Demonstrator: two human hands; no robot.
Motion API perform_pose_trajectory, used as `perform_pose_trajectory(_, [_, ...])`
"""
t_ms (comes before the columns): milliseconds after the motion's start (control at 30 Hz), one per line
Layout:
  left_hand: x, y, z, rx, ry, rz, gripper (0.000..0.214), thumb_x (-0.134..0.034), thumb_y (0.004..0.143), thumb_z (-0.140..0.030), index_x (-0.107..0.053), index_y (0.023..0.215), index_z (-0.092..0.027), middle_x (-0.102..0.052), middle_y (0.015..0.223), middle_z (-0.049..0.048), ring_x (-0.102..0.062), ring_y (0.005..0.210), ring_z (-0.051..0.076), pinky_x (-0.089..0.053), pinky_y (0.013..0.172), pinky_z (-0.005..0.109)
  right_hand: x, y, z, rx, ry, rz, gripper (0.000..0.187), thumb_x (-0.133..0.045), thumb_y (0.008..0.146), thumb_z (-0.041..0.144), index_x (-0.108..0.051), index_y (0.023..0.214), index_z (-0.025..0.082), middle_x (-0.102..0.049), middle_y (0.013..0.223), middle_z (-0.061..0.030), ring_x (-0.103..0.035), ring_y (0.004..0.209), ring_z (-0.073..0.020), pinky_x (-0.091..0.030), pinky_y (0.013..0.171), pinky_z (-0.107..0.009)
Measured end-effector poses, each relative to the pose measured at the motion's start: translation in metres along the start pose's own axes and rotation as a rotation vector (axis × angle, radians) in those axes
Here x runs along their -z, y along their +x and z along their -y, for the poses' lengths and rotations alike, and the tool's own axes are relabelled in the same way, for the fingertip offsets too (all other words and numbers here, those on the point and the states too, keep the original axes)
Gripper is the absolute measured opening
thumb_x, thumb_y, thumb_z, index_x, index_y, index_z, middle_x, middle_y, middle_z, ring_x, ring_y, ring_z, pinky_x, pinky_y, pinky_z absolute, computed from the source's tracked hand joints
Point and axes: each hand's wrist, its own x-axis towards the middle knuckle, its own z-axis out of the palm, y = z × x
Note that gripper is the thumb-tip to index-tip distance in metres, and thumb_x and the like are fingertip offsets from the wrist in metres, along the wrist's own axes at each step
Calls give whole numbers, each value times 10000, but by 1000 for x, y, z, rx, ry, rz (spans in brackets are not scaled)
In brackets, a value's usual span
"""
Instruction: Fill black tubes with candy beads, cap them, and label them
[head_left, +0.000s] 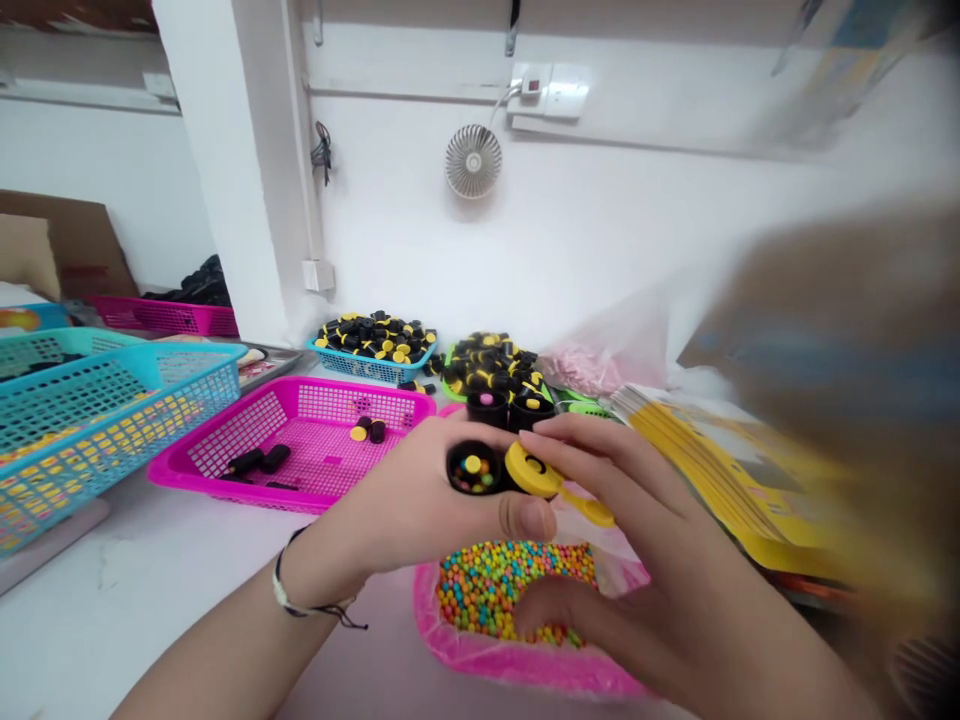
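My left hand (420, 500) is closed round a small black tube (472, 468) with coloured beads showing in its open mouth. My right hand (637, 530) pinches a yellow scoop-like piece (536, 470) with a handle, held right at the tube's mouth. Both hands hover over a pink tray (480, 655) heaped with small multicoloured beads (495, 585). Two more black tubes (510, 408) stand just behind the hands.
A magenta basket (225, 450) at centre left holds a few black and yellow pieces. Blue mesh baskets (112, 400) sit at the left. Two baskets of black-and-yellow tubes (375, 340) stand at the wall. Yellow printed cards (720, 470) lie at the right. A blurred shape covers the right side.
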Motion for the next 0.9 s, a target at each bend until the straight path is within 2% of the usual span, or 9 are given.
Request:
perform_pose_trajectory(133, [-1,1,2,-29,-110,18,192,-790,777,-338,-721,866,-182,-651,738,-56,-537,653,64,-427,591,140,-15,5,0,-4,51,-137,450,-720,842,238,-536,1252,222,-582,1237,-84,-560,1193,-210,-506,1021,-314])
perform_pose_trajectory(233, [-1,1,1,-54,-155,34,226,-780,779,-382,-734,883,-187,-679,788,-44,-568,697,67,-444,621,137,-22,9,1,20,79,-156,504,-713,832,186,-502,1289,199,-570,1239,-79,-522,1212,-189,-442,1071,-292])
perform_pose_trajectory(333, [-2,1,4,-60,-200,59,275,-775,779,-403,-739,940,-182,-698,868,-13,-599,781,88,-471,705,158,-24,10,2,44,71,-180,505,-667,823,114,-506,1296,183,-561,1226,-79,-517,1198,-180,-432,1062,-282])
perform_pose_trajectory(467, [-4,-1,11,-17,-318,86,306,-788,758,-429,-708,879,-160,-633,752,-14,-561,689,87,-449,638,180,-26,8,4,115,67,-266,537,-624,734,12,-561,1245,165,-583,1221,-82,-552,1163,-207,-453,1029,-345])
perform_pose_trajectory(600, [-9,-1,12,9,-370,116,382,-821,693,-480,-667,783,-142,-550,697,-19,-510,684,110,-419,625,221,-27,6,7,99,62,-353,520,-602,683,36,-574,1190,149,-636,1156,-84,-596,1084,-233,-470,949,-399])
perform_pose_trajectory(767, [-15,2,4,5,-293,98,303,-820,731,-414,-726,876,-165,-594,795,-10,-522,756,111,-434,712,239,-31,9,8,41,-17,-397,438,-580,720,83,-587,1143,199,-694,1068,-73,-642,995,-257,-457,889,-460])
perform_pose_trajectory(833, [-14,2,3,5,-312,64,265,-807,759,-390,-741,907,-180,-611,802,-12,-529,735,96,-440,691,221,-35,11,7,32,70,-465,542,-618,746,63,-511,1240,259,-700,1091,-54,-668,971,-249,-496,860,-460])
perform_pose_trajectory(900, [-13,1,3,1,-350,24,249,-798,773,-380,-745,927,-191,-624,821,-10,-548,751,93,-447,677,203,-39,13,4,37,169,-596,676,-657,745,37,-412,1312,312,-676,1170,-52,-680,1003,-251,-532,859,-474])
